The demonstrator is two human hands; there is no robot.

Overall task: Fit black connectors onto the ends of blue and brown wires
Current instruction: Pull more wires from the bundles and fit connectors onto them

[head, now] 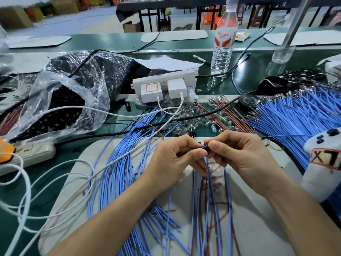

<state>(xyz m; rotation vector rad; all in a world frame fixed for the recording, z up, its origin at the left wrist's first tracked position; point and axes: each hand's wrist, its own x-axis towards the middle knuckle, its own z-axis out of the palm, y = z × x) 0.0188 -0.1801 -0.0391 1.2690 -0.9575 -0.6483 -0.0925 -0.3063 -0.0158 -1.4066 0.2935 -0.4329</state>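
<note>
Many thin blue wires (114, 172) and brown wires (238, 121) cover the workshop's green table (245, 74) and its grey mat (258, 218). Left hand (171, 159) pinches blue wire ends; right hand (243, 154) pinches a small black connector (205, 147), with the fingertips meeting.

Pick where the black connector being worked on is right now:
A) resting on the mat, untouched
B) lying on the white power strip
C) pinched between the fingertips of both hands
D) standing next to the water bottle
C: the black connector is held in the air between the fingertips of the left hand and the right hand, and a blue wire hangs down from the grip.
</note>
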